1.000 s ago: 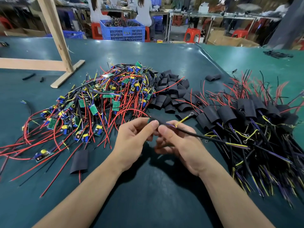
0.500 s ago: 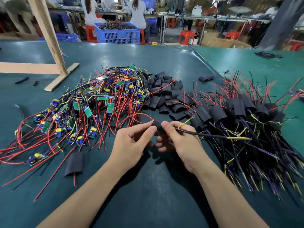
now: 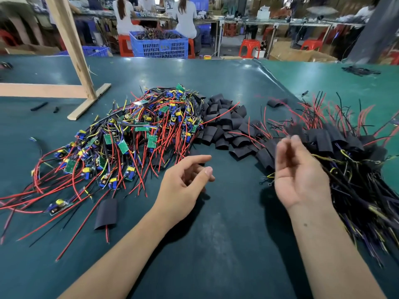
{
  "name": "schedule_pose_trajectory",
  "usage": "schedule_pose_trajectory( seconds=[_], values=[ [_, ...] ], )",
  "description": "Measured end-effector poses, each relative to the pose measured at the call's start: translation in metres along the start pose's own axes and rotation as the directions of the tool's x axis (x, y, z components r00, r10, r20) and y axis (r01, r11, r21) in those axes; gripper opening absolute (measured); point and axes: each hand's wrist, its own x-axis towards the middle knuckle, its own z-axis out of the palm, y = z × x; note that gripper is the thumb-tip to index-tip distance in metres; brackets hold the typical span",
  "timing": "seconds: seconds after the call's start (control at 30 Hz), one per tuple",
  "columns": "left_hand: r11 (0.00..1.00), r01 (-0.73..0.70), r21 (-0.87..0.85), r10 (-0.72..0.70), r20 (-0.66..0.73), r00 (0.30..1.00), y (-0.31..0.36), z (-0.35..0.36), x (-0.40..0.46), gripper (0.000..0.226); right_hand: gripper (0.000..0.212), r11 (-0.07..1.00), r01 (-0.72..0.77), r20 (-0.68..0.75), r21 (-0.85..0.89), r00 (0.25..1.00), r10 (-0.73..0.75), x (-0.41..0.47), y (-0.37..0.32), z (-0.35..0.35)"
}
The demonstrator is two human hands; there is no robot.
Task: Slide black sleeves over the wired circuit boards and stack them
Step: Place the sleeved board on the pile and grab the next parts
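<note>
A dark green table [image 3: 216, 244] filled most of the view. On it, toward ten o'clock from the hands, lay the largest heap: bare wired circuit boards [image 3: 133, 139] tangled in red, black and yellow leads. Toward two o'clock spread the stack of sleeved boards [image 3: 336, 147], black tubes with wires fanning out toward the right edge. Between the two heaps, at twelve o'clock, sat a pile of loose black sleeves [image 3: 226, 126].

A wooden frame [image 3: 71, 52] stood on the table at eleven o'clock, and beyond the table's far edge a blue crate [image 3: 159, 45] rested near seated people.

The left hand [image 3: 183, 184] hovered just beside the near edge of the bare-board heap, fingers loosely curled and holding nothing. The right hand [image 3: 300, 175], somewhat blurred, was raised palm inward at the near edge of the sleeved stack, its fingers relaxed and also empty.

At eight o'clock from the left hand, a single sleeved piece [image 3: 106, 213] lay apart, a red wire poking from its near end.
</note>
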Motion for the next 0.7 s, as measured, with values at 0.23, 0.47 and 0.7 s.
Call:
schedule_pose_trajectory(
  seconds=[0.23, 0.47, 0.7],
  values=[
    [1.000, -0.008, 0.000, 0.008, -0.004, 1.000, -0.004, -0.003, 0.001, 0.017, 0.035, 0.985, -0.067, -0.070, 0.160, 0.994, 0.079, 0.005, 0.002, -0.010],
    [0.997, -0.046, 0.061, 0.049, -0.040, 0.998, 0.000, -0.003, 0.000, 0.015, 0.028, 0.988, -0.147, -0.002, -0.045, 0.989, 0.147, -0.002, 0.012, -0.012],
    [0.728, -0.213, 0.651, 0.374, -0.118, 0.920, 0.005, -0.017, 0.000, 0.015, 0.026, 0.931, -0.199, 0.060, -0.307, 0.972, 0.227, -0.005, 0.018, -0.009]
  ],
)
